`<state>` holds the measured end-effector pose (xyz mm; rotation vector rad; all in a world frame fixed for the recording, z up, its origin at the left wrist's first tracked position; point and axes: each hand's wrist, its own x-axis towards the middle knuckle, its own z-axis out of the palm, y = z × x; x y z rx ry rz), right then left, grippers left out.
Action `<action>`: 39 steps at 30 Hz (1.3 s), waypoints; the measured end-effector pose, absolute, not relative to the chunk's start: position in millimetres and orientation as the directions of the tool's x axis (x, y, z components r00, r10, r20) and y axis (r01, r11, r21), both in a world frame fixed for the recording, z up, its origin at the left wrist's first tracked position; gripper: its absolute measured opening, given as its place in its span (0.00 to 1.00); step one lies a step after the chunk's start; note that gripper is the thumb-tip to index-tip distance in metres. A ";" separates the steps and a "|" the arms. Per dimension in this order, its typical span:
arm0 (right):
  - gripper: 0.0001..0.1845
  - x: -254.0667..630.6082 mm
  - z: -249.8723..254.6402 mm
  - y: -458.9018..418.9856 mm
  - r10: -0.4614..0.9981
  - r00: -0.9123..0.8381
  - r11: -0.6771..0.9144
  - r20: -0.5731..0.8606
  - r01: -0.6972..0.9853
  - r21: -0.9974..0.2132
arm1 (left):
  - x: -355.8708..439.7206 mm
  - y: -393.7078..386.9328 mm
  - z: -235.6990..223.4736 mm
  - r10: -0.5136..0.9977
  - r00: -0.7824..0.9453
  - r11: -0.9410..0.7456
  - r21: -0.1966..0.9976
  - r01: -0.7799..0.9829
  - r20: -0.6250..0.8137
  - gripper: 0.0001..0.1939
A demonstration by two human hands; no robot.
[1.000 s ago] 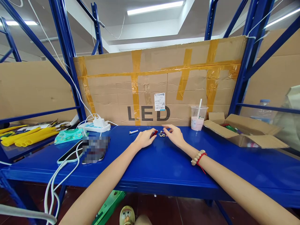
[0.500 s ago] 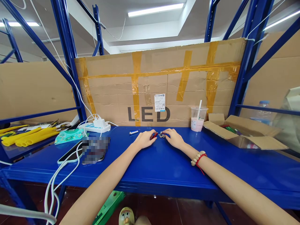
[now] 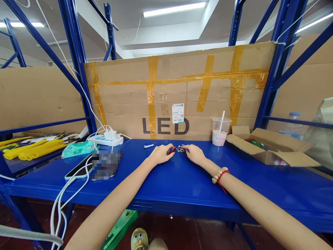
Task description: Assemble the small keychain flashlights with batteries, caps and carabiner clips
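My left hand (image 3: pixel 161 155) rests low over the blue shelf top, its fingers closed around a small red object (image 3: pixel 171 150) with a dark end. Just right of it, a little cluster of shiny silver metal pieces (image 3: pixel 180 149) lies on the shelf. From the other side, my right hand (image 3: pixel 195 153) has its fingertips bent down and pressed together at these pieces; the exact grip is too small to see. A short blue-and-silver cylinder (image 3: pixel 148 146) lies on the shelf left of my left hand, touched by neither hand.
Left stand a white power strip (image 3: pixel 105 139) with cables, a green packet (image 3: pixel 77 149) and two phones, one of them blurred (image 3: pixel 106 165). On the right are a plastic cup (image 3: pixel 220 133) with a straw and an open cardboard box (image 3: pixel 273 152). A cardboard sheet (image 3: pixel 125 104) closes the back.
My right hand has shifted very slightly right with its fingertips still at the metal pieces. My left hand keeps its hold on the red object. The view has tilted slightly.
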<state>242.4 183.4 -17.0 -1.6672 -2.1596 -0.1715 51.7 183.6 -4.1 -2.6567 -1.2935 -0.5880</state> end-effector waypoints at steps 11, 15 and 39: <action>0.17 244.9 -14.4 180.5 0.881 -0.132 0.291 0.455 0.909 -0.299 | 52.2 184.7 -4.6 0.736 0.549 -0.618 0.064 0.783 0.397 0.13; 0.16 243.9 -13.7 179.3 0.885 -0.099 0.280 0.455 0.894 -0.351 | 52.7 184.3 -4.6 0.739 0.544 -0.616 0.068 0.785 0.398 0.13; 0.16 243.5 -16.4 181.8 0.897 -0.071 0.270 0.436 0.869 -0.414 | 49.0 187.1 -6.9 0.734 0.550 -0.616 0.050 0.786 0.399 0.15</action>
